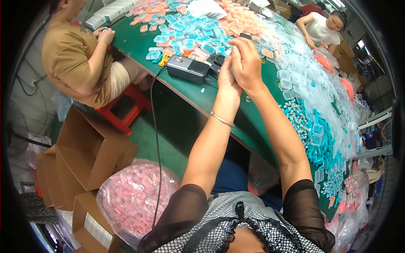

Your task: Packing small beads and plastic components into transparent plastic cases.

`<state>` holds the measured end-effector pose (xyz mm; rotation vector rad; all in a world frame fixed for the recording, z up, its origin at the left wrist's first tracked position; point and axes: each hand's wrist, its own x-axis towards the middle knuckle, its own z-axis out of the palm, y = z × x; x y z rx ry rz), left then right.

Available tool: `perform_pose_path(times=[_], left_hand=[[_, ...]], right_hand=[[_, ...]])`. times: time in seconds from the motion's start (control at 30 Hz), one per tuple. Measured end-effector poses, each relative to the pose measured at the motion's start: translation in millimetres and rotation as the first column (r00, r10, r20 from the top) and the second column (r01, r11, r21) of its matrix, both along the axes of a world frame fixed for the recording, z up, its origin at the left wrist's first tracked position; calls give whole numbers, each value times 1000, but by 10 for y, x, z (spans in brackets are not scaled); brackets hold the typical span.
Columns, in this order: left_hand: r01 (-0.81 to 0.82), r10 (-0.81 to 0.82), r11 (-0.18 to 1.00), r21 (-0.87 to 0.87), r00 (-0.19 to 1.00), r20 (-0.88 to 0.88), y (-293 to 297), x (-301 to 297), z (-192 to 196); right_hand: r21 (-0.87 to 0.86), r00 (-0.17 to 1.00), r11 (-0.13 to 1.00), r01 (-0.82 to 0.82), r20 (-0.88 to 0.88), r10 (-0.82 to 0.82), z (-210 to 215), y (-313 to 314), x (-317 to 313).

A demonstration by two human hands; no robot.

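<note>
My left hand (pixel 227 78) and my right hand (pixel 247 63) are pressed together above the green table (pixel 194 98). The right hand's fingers are bent and held close, covering most of the left hand's fingers. Whatever lies between the palms is hidden. A black box-shaped device (pixel 187 70) with a grey knob and a cable stands just left of my hands. Beside it, partly behind my left hand, is a black ridged object (pixel 216 60). Beyond lie many small clear cases with blue contents (pixel 197 31). A tiny white piece (pixel 202 90) rests near the table edge.
Clear empty cases (pixel 303 67) and teal corded pieces (pixel 318 145) heap up on the right. Orange cases (pixel 240 19) lie farther back. Two co-workers sit across and at left, near a red stool (pixel 126 110). Cartons (pixel 84 147) and a bag of pink pieces (pixel 137 196) stand below.
</note>
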<state>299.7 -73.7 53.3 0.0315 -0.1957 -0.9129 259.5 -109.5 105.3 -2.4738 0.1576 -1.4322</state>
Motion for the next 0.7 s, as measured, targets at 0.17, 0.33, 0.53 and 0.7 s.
perform_pose_path(times=[0.17, 0.33, 0.53, 0.7], left_hand=[[35, 31, 953, 300, 977, -212, -172, 749, 196], [-234, 241, 836, 496, 969, 51, -470, 1468, 402], [-546, 395, 743, 387, 825, 405, -750, 2353, 471], [-937, 5, 177, 300, 305, 952, -139, 2928, 347]], right_hand=[[142, 982, 980, -137, 147, 116, 102, 182, -331], [196, 989, 977, -80, -105, 102, -414, 244, -1147], [322, 971, 947, -8, -226, 85, -888, 339, -1502], [362, 985, 931, -46, -139, 103, -860, 396, -1393]])
